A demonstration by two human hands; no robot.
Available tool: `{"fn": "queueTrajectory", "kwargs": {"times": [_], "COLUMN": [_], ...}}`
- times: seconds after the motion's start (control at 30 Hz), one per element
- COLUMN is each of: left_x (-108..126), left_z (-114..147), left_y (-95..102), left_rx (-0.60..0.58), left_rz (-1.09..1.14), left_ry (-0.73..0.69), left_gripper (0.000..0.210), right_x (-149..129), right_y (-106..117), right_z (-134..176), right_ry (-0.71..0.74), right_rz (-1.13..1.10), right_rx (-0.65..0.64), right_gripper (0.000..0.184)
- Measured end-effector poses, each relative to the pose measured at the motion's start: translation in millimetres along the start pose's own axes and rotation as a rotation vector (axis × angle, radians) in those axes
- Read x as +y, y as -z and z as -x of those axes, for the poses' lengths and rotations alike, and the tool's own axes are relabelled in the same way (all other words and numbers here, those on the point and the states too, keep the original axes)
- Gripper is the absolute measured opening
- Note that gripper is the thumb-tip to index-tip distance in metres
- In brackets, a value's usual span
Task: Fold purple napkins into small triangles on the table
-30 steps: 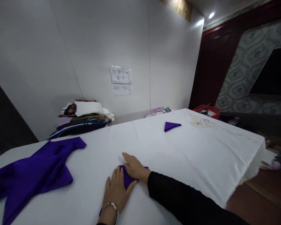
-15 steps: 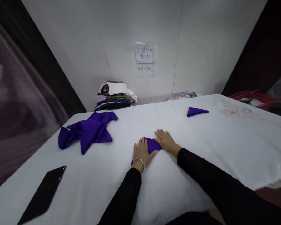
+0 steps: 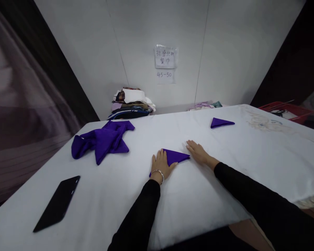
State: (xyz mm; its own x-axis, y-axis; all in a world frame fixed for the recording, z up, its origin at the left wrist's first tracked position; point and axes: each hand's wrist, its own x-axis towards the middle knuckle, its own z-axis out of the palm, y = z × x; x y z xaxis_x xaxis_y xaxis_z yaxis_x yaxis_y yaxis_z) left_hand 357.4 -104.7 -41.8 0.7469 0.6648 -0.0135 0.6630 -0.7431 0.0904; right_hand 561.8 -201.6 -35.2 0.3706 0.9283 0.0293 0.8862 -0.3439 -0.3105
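Observation:
A purple napkin [image 3: 174, 157], folded to a triangle, lies in front of me on the white tablecloth [image 3: 199, 202]. My left hand [image 3: 162, 165], with a bracelet at the wrist, rests flat on its left part and covers that side. Just off the napkin's right tip, my right hand [image 3: 198, 152] lies open on the cloth, fingers stretched out and holding nothing. Farther back to the right is another folded purple napkin [image 3: 221, 122]. Several loose purple napkins [image 3: 104, 141] are heaped at the left.
A flat black tablet-like slab [image 3: 58, 203] lies at the near left. Behind the table are a pile of folded clothes [image 3: 131, 104] and a red basket [image 3: 297, 111] at the right. Handwritten paper signs [image 3: 165, 57] hang on the wall.
My right hand has slid off the napkin to the right, uncovering its right tip. The left hand stays pressed on the napkin. The view has shifted slightly.

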Motion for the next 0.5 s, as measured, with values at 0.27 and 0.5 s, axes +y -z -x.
{"fn": "queueTrajectory", "kwargs": {"times": [0.27, 0.5], "left_x": [0.6, -0.1], "left_z": [0.6, -0.2], "left_y": [2.6, 0.0], "left_rx": [0.008, 0.014], "left_rz": [-0.011, 0.002], "left_ry": [0.002, 0.002], "left_gripper": [0.088, 0.092], "right_x": [-57.0, -26.1], "right_y": [-13.7, -19.0], "right_z": [-3.7, -3.5], "right_ry": [0.365, 0.278], "right_rz": [0.027, 0.09], "right_rx": [-0.068, -0.079], "right_gripper": [0.061, 0.061]}}
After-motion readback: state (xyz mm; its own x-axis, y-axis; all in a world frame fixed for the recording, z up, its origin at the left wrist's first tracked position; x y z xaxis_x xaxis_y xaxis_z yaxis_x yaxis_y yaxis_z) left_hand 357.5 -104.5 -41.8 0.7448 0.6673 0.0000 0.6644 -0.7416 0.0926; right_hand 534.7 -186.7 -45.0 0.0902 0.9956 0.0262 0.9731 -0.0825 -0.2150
